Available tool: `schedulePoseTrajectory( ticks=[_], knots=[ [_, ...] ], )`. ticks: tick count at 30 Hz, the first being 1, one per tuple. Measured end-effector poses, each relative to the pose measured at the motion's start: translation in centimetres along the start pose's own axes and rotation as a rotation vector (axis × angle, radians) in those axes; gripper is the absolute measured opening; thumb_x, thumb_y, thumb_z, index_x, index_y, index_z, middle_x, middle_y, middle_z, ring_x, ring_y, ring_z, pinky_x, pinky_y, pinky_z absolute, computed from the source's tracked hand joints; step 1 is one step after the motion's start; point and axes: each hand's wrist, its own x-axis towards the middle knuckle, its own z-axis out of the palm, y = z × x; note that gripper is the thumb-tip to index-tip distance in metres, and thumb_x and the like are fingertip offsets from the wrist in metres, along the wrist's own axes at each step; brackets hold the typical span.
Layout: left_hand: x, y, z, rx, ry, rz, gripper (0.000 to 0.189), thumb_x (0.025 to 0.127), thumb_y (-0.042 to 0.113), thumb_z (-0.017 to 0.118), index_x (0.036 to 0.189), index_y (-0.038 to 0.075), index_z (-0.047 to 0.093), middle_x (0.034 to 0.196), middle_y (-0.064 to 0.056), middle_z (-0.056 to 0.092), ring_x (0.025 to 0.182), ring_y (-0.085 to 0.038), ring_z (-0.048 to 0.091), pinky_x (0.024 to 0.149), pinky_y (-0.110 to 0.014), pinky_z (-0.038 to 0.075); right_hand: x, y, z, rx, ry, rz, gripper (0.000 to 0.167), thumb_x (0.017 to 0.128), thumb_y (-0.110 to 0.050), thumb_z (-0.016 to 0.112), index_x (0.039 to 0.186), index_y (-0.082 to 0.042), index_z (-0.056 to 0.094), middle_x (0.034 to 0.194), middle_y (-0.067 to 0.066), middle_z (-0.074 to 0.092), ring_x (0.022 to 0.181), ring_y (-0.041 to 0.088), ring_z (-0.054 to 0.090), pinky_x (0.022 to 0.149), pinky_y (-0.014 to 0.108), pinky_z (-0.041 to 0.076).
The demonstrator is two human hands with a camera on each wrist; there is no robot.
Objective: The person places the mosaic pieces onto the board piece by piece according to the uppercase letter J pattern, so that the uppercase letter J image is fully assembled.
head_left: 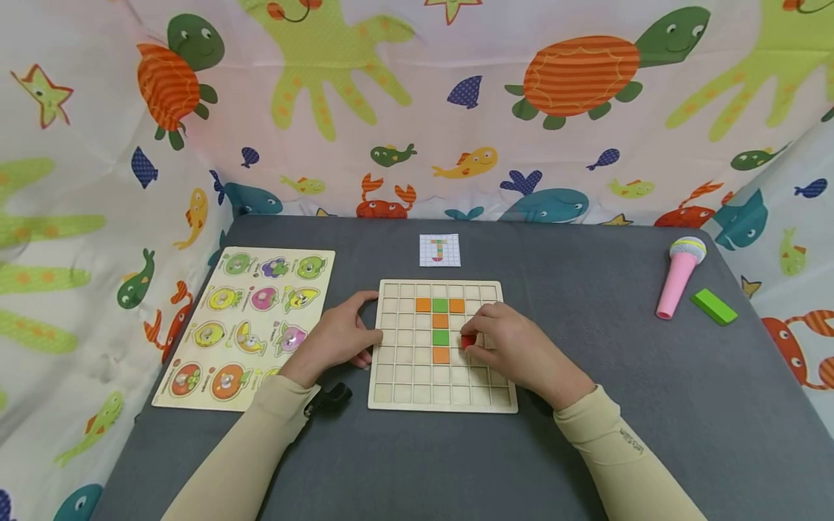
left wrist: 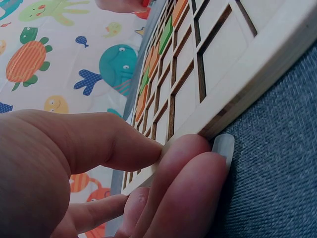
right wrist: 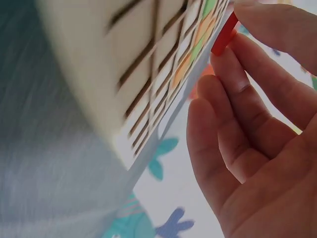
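Observation:
A wooden grid board (head_left: 404, 394) lies in the middle of the table, with orange tiles (head_left: 441, 355) and green tiles (head_left: 441, 338) forming a T shape in its squares. My left hand (head_left: 334, 334) holds the board's left edge; in the left wrist view its thumb (left wrist: 124, 144) meets the rim and other fingers press the side. Over the board's right half, my right hand (head_left: 517, 349) pinches a red tile (right wrist: 225, 34) between thumb and fingertips. The tile is tilted above the squares, just right of the tile column.
Behind the board lies a small card (head_left: 439, 250) with a coloured grid pattern. A fruit picture board (head_left: 244, 329) is at the left, partly behind my left hand. At the right are a pink toy microphone (head_left: 679, 278) and a green block (head_left: 714, 307). A patterned curtain surrounds the table.

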Motion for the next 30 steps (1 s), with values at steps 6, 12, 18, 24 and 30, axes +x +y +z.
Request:
schedulePoseTrajectory(
  ticks=[6,12,18,24,30],
  knots=[
    [-0.1,0.3,0.1,0.001,0.002,0.0,0.08,0.093,0.019,0.075,0.164,0.029,0.04,0.088,-0.014,0.069,0.059,-0.023,0.075,0.055,-0.036,0.065,0.1,-2.0,1.5,0.017,-0.012,-0.053,0.011,0.092,-0.018,0.086,0.103,-0.017,0.082,0.101,-0.005,0.071,0.099,0.012,0.061,0.08,0.028,0.06],
    [-0.1,0.4,0.0,0.005,-0.002,0.005,0.081,0.093,0.019,0.075,0.165,0.028,0.039,0.088,-0.014,0.069,0.059,-0.023,0.075,0.055,-0.035,0.064,-0.1,-3.2,2.4,-0.023,0.006,-0.106,0.011,0.09,-0.016,0.087,0.099,-0.018,0.081,0.094,-0.005,0.068,0.091,0.011,0.06,0.075,0.025,0.057],
    [-0.2,0.4,-0.2,0.003,-0.003,-0.003,0.08,0.094,0.02,0.076,0.165,0.029,0.04,0.088,-0.015,0.07,0.06,-0.024,0.075,0.056,-0.036,0.065,0.0,-3.9,2.9,-0.071,0.015,-0.156,0.011,0.09,-0.015,0.087,0.097,-0.019,0.08,0.092,-0.007,0.067,0.089,0.012,0.06,0.076,0.026,0.058],
    [-0.1,0.3,-0.2,0.016,0.0,-0.002,0.08,0.094,0.02,0.075,0.165,0.029,0.039,0.088,-0.014,0.07,0.06,-0.024,0.075,0.056,-0.035,0.064,0.1,-4.0,3.2,-0.109,0.033,-0.175,0.011,0.089,-0.015,0.088,0.095,-0.019,0.078,0.089,-0.007,0.064,0.087,0.012,0.058,0.076,0.026,0.056],
    [0.0,0.2,-0.2,0.017,-0.003,-0.006,0.08,0.094,0.02,0.075,0.165,0.029,0.04,0.089,-0.013,0.07,0.061,-0.023,0.075,0.056,-0.034,0.064,0.0,-4.1,3.3,-0.127,0.043,-0.177,0.011,0.089,-0.015,0.088,0.095,-0.019,0.079,0.089,-0.006,0.065,0.086,0.013,0.059,0.075,0.027,0.057]
  ],
)
